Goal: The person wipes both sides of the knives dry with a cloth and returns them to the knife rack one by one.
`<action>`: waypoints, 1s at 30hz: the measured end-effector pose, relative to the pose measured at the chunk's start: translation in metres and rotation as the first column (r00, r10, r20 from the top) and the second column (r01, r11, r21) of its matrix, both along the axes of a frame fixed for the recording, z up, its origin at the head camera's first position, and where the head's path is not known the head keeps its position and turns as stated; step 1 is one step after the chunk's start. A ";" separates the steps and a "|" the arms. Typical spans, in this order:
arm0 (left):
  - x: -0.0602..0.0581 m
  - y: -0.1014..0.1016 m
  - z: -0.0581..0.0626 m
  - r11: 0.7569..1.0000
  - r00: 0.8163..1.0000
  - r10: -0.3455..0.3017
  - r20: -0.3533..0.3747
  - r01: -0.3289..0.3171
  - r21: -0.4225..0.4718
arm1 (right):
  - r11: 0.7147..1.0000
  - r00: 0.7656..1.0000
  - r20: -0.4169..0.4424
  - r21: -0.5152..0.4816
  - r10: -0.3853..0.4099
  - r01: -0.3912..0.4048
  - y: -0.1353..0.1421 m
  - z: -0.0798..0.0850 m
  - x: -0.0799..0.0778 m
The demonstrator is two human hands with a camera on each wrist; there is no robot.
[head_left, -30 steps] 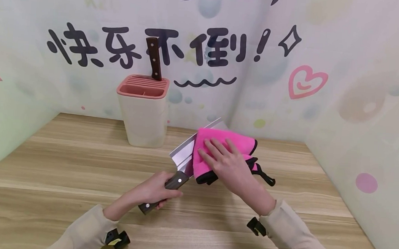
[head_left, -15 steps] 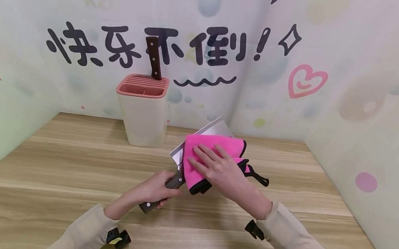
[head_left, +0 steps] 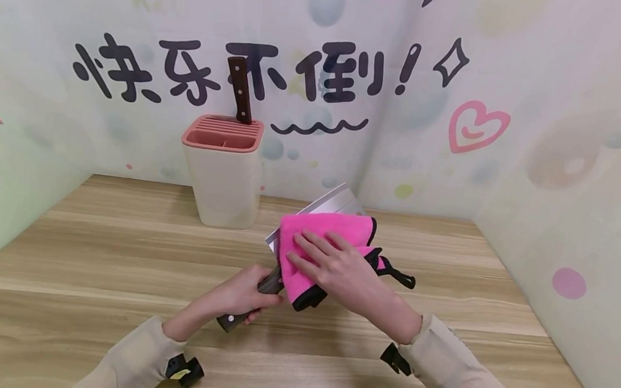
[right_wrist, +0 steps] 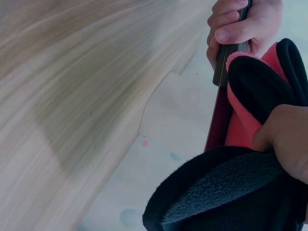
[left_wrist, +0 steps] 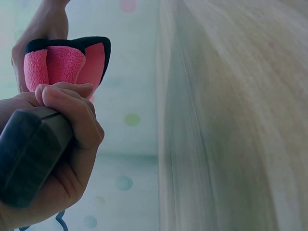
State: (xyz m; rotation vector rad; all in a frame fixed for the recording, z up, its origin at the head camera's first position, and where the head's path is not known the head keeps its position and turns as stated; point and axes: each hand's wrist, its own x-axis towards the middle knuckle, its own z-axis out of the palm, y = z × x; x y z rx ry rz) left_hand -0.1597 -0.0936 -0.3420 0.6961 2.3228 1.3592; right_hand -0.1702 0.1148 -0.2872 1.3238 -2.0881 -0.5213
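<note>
Pink cloth (head_left: 316, 223): displaced along the blade toward the handle over the last second; its lower left edge now overlaps the front of the handle in the head view. The black loop (head_left: 400, 276) has travelled with it.
Cleaver blade (head_left: 339, 203): far end more exposed than a second ago; handle end now covered except for a small corner at the left.
Cleaver handle (head_left: 271, 282): position practically unchanged; blade directed up and away from the person.
Left hand (head_left: 248, 291): fingers wrapped around the cleaver handle, raised above the worktop (head_left: 98, 258); serves as the steady support.
Right hand (head_left: 340, 273): holds the pink cloth; fingers lie across its upper face, thumb against a fold.
Wiping stroke: judged to be near the handle end of its travel; contact beneath the cloth is hidden, so coverage cannot be confirmed.
Knife block (head_left: 226, 189): unmoved, farther back and left of the blade, one knife (head_left: 240, 92) inserted.
</note>
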 end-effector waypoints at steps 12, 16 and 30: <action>0.001 0.001 0.000 1.000 1.000 -0.002 0.003 0.002 0.007 | 0.998 0.999 -0.023 0.050 0.036 -0.035 0.002 0.001 -0.002; 0.001 0.001 0.000 1.000 1.000 -0.001 0.005 0.001 0.009 | 0.999 0.999 -0.010 0.036 0.037 -0.037 0.002 0.001 -0.003; 0.002 0.000 0.001 1.000 1.000 0.006 0.022 -0.007 0.019 | 0.999 0.998 0.067 -0.041 -0.022 0.024 0.011 0.004 -0.014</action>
